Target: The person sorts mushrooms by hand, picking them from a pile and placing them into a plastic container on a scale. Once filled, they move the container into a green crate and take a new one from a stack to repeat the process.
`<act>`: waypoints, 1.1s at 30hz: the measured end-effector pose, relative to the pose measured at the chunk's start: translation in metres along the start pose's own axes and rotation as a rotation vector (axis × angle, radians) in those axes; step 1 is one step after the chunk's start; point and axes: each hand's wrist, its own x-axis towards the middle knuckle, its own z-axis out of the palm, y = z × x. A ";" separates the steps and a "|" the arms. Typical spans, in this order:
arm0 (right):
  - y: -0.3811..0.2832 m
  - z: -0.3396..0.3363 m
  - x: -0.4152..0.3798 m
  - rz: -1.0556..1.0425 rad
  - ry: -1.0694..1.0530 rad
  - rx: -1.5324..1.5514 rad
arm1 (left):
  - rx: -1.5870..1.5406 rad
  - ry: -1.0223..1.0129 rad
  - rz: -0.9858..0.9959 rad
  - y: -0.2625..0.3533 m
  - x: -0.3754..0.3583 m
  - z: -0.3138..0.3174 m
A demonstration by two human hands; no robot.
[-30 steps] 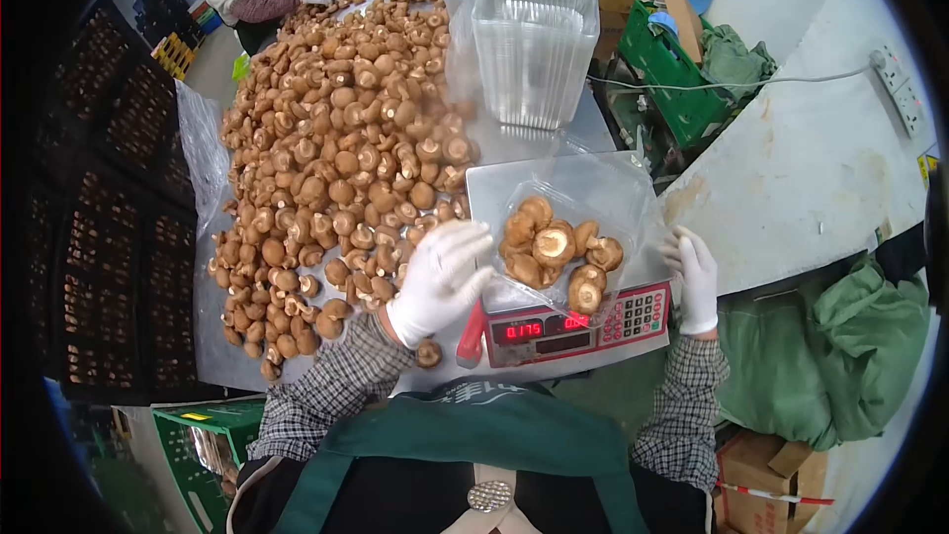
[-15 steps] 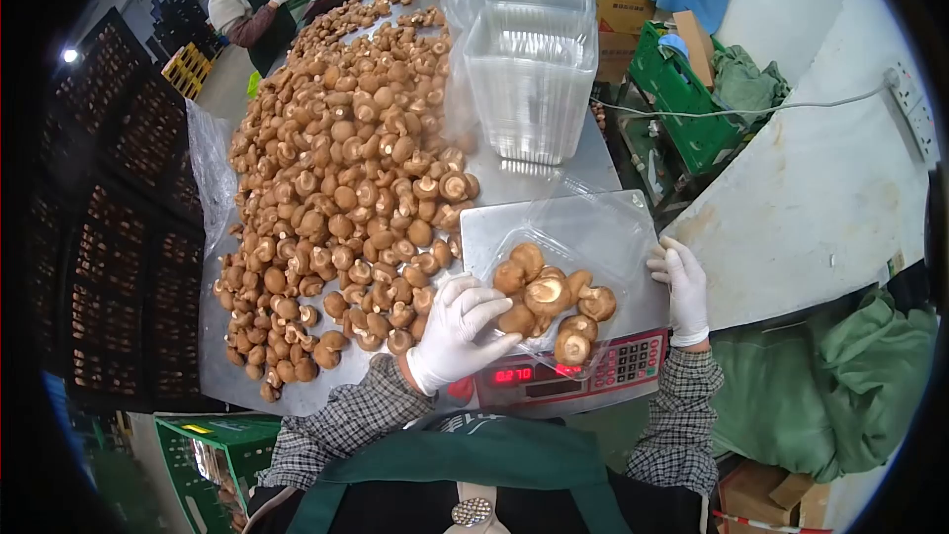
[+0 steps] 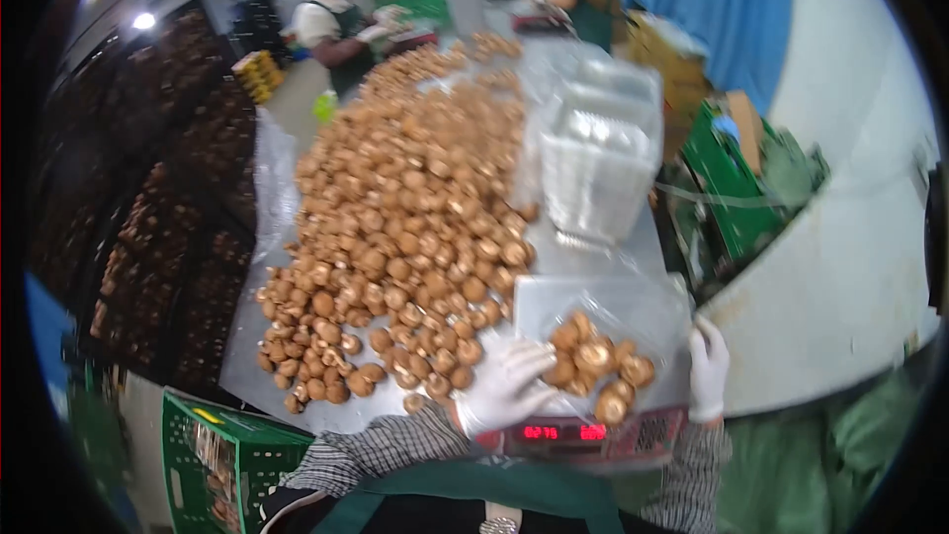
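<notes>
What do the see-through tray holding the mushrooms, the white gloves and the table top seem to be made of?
The clear tray of brown mushrooms looks like thin glossy plastic: the scale shows through it. The white gloves on the left hand and right hand look like thin rubber or latex, smooth and tight on the fingers; blur leaves this open. The grey table top seems to be brushed metal, with a dull sheen.

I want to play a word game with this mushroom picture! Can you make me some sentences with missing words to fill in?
1. The clear tray of mushrooms sits on a ____ with red numbers.
2. Both hands, the left hand and the right hand, wear ____ gloves.
3. The crate at the lower left is coloured ____.

Missing words: scale; white; green
</notes>
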 end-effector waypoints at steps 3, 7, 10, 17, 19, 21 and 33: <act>-0.043 -0.002 -0.014 -0.183 -0.049 -0.097 | 0.032 0.017 -0.064 -0.007 -0.005 0.001; -0.109 0.020 -0.034 -0.592 -0.319 -0.154 | 0.001 0.027 -0.060 -0.010 -0.008 0.010; -0.124 0.027 -0.047 -0.587 -0.594 -0.377 | -0.005 0.047 -0.067 -0.012 -0.015 0.014; -0.111 0.025 -0.051 -0.609 -0.568 -0.367 | -0.017 -0.019 0.110 -0.002 0.015 0.011; -0.112 0.024 -0.050 -0.580 -0.584 -0.366 | 0.017 -0.158 0.150 0.005 0.034 0.013; -0.114 0.021 -0.049 -0.576 -0.618 -0.362 | 0.066 -0.213 0.194 0.010 0.048 0.020; -0.105 0.003 -0.036 -0.506 -0.796 -0.186 | 0.012 -0.316 -0.029 0.005 0.069 0.030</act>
